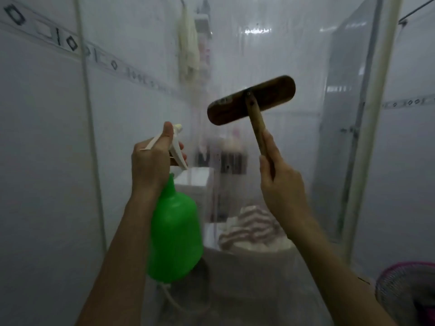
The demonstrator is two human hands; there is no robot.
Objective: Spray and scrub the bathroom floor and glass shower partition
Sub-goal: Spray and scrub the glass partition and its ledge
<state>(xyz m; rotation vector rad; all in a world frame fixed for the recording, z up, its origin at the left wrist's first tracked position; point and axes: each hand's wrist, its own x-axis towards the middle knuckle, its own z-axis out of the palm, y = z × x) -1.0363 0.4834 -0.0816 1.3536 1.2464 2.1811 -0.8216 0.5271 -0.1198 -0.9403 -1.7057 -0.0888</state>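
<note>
Left hand (pixel 153 161) grips the neck of the green plastic spray bottle (pixel 175 231). Thumb is over the top of the white trigger head (pixel 177 147) and fingers are curled round the trigger. Nozzle points far, at the clear glass shower partition (pixel 259 55), so it looks ready to spray, though no mist is visible.

Right hand (pixel 280 182) is wrapped round the wooden handle of the long dark-brown scrub brush (pixel 251 100), low on the shaft. The head is raised with its back to the camera, so the bristles probably face the glass. Whether they touch it can't be told.

Likely reason for the split: spray and scrub the same patch without swapping tools.

The partition fills the centre and looks streaky. Blurred bottles and a striped cloth (pixel 249 224) show through it. The bathroom floor isn't clearly in view.

Edges and room:
- The white tiled wall (pixel 47 137) with its thin white pipe (pixel 90 114) is close on the left, leaving little swing room for the left elbow.
- The pale frame post (pixel 374 114) bounds the glass on the right, so the brush head needs to stop short of it.
- A pink mesh basket (pixel 404 290) sits near right, low.
- Open glass above and below the brush makes vertical strokes the easiest.
</note>
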